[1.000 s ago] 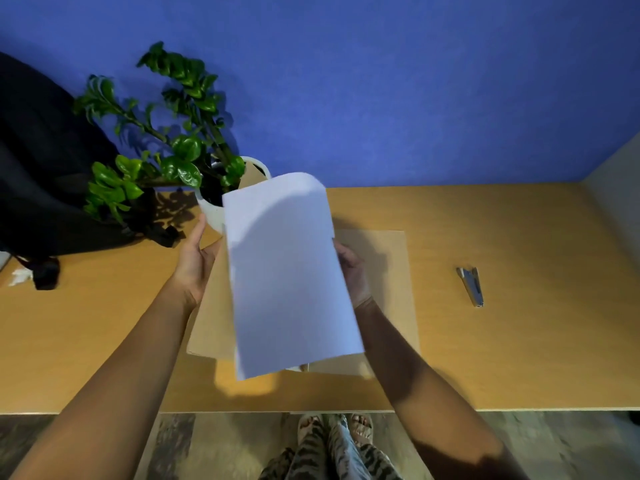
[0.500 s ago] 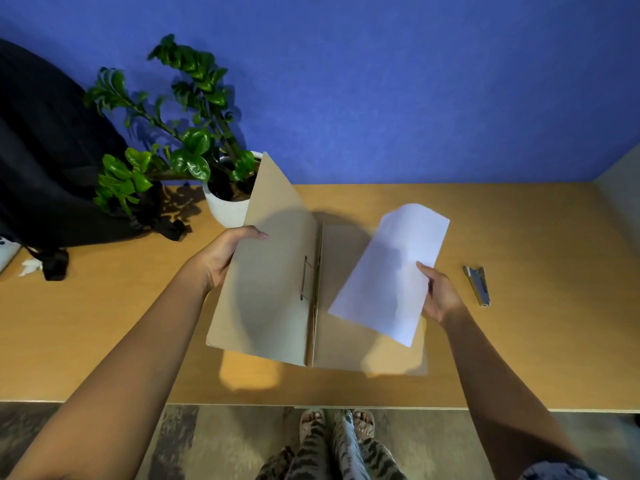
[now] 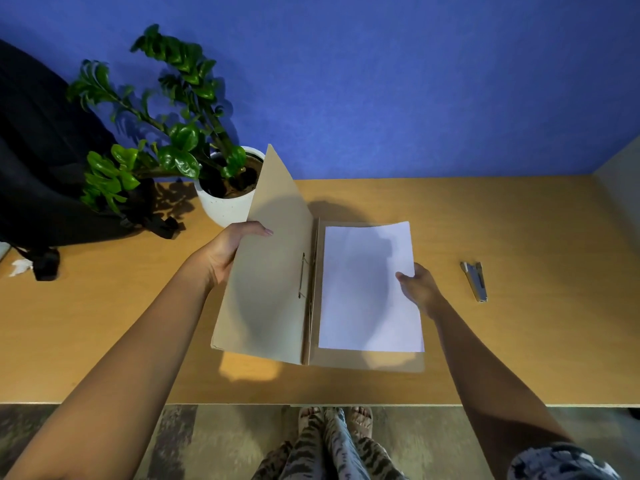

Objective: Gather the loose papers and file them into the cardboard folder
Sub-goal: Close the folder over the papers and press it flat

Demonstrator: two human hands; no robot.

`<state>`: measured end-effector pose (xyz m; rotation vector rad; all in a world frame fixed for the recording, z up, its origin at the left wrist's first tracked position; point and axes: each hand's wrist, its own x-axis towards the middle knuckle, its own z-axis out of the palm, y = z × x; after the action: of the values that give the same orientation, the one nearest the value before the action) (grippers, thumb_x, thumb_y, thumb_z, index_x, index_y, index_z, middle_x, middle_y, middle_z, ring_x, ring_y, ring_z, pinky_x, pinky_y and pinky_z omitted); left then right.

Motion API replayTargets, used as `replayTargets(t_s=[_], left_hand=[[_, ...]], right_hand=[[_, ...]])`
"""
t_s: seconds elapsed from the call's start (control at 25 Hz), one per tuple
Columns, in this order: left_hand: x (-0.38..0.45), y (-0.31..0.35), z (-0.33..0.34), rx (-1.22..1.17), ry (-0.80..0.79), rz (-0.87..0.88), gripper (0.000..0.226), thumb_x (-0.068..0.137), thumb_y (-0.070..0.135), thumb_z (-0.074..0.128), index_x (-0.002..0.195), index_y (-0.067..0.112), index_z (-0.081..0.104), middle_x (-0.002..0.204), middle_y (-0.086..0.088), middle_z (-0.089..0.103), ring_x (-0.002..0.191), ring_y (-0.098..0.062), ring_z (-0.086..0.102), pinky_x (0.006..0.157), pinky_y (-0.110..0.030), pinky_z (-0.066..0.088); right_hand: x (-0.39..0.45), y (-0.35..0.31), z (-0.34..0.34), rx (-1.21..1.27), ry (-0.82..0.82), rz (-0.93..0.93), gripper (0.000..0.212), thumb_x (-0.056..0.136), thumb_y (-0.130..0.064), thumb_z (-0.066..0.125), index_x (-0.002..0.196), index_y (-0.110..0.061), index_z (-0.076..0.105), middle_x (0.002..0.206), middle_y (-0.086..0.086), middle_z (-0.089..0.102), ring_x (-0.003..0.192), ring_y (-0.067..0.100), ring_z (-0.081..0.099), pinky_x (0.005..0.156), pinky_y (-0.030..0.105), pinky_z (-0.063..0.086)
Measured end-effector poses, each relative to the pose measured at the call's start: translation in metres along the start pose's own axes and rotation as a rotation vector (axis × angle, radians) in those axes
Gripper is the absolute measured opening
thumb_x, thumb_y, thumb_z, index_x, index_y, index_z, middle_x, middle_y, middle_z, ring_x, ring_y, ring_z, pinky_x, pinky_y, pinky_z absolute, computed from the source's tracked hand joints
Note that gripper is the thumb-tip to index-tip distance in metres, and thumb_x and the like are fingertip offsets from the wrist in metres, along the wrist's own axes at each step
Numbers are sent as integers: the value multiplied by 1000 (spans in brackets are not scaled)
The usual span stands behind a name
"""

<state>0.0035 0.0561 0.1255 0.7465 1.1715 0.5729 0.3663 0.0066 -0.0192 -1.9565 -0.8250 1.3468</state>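
Note:
The cardboard folder (image 3: pixel 266 299) lies open on the wooden desk (image 3: pixel 519 230), its left cover lifted and tilted up. My left hand (image 3: pixel 230 249) grips that cover at its left edge. A metal fastener (image 3: pixel 302 275) shows beside the spine. A stack of white papers (image 3: pixel 367 289) lies flat on the folder's right half, inside its edges. My right hand (image 3: pixel 417 287) pinches the papers at their right edge, thumb on top.
A potted green plant (image 3: pixel 221 188) in a white pot stands just behind the raised cover. A black bag (image 3: pixel 45 168) fills the far left. A metal stapler (image 3: pixel 475 280) lies to the right of my right hand. The desk's front edge runs near my feet.
The papers went from both hands in front of the closed folder to my right hand alone, then down flat onto the right half. My left hand opened the cover.

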Motion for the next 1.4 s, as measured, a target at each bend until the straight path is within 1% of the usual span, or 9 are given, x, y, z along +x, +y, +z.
replayTargets(t_s=[0.4,0.56,0.68,0.84,0.96,1.04,1.16,1.28,1.4], left_hand=[[2,5,18,75,-48,-33,19,75,25,67,86,16,80,85,-10,75,70,-23,73,63,-28,59],[-1,8,30,95,-74,-21,32,75,35,72,99,15,70,94,-11,69,75,-23,70,67,-29,55],[1,8,37,72,-123,2,50,75,46,72,113,15,67,109,-13,62,92,-27,62,81,-36,48],[11,6,47,90,-198,-3,78,78,72,60,134,19,62,117,-4,59,105,-27,55,92,-45,43],[19,-1,57,115,-197,-52,90,69,83,57,141,30,56,128,5,62,120,-22,56,106,-58,37],[25,-10,68,145,-178,-78,95,69,84,52,149,33,44,147,4,49,138,-24,42,112,-63,23],[31,-31,87,215,-186,-123,94,73,83,48,152,33,38,159,-2,36,147,-28,32,116,-66,16],[38,-55,105,281,-218,-174,98,74,83,47,155,32,31,164,-4,28,151,-30,24,116,-68,10],[46,-76,115,381,-243,-205,106,67,88,47,157,36,25,165,2,27,151,-26,24,116,-66,10]], right_hand=[[-4,-5,34,-371,92,-37,47,94,-13,64,131,2,41,98,11,51,96,33,57,74,33,46],[-6,-7,40,-545,138,-32,85,81,-21,81,146,-2,30,139,17,42,132,37,42,105,42,42],[-10,-11,40,-614,221,7,89,77,-38,82,145,-10,31,146,15,32,133,36,35,107,46,35],[-16,-30,29,-479,244,-107,70,87,-41,74,140,-7,44,144,15,42,133,34,39,108,43,36],[-33,-63,20,-52,127,-155,54,93,-31,69,131,3,52,135,17,54,116,27,55,91,34,48],[-48,-86,13,190,-53,-124,48,101,-32,55,128,8,53,140,22,54,121,31,56,97,39,47],[-68,-105,-6,232,-217,-115,55,102,-55,40,125,-9,60,135,8,62,120,22,60,101,36,49],[-74,-100,-27,334,-276,-85,58,95,-70,35,111,-29,74,110,-6,77,101,14,72,86,32,58],[-68,-87,-40,235,-194,-74,49,98,-63,39,115,-26,67,122,14,70,105,20,66,103,44,50]])
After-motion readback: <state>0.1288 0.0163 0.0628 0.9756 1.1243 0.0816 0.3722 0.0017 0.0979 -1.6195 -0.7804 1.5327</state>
